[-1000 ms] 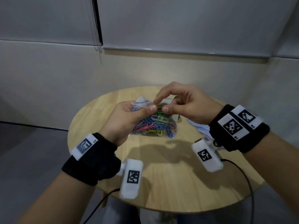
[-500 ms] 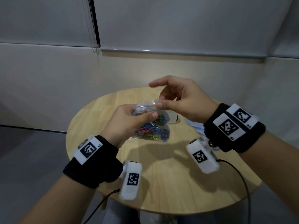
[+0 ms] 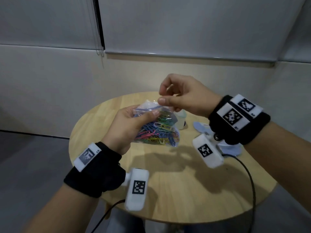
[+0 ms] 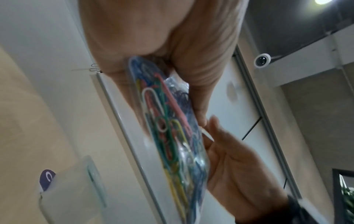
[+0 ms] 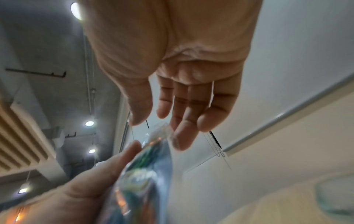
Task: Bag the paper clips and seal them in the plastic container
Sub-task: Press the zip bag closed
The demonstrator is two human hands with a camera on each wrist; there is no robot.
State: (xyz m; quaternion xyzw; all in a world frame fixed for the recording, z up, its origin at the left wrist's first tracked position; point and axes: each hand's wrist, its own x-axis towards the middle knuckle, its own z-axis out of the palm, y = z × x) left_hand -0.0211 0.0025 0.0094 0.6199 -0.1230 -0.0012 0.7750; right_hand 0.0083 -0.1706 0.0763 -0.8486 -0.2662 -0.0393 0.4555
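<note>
Both hands higher than before: left grip (image 3: 133,121) around bag (image 3: 159,130), right grip (image 3: 178,98) loose.

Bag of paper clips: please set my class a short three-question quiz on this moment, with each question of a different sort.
1. True or false: the bag of paper clips lies flat on the table with no hand on it.
2. Whose grip holds the bag? A. the left hand B. the other hand alone C. neither
3. Short answer: in the head view, what does the plastic container stand on?

Key: 1 false, it is held up off the wood. 2 A, thumb on top, fingers beneath. 3 on the table, just beyond the bag.
</note>
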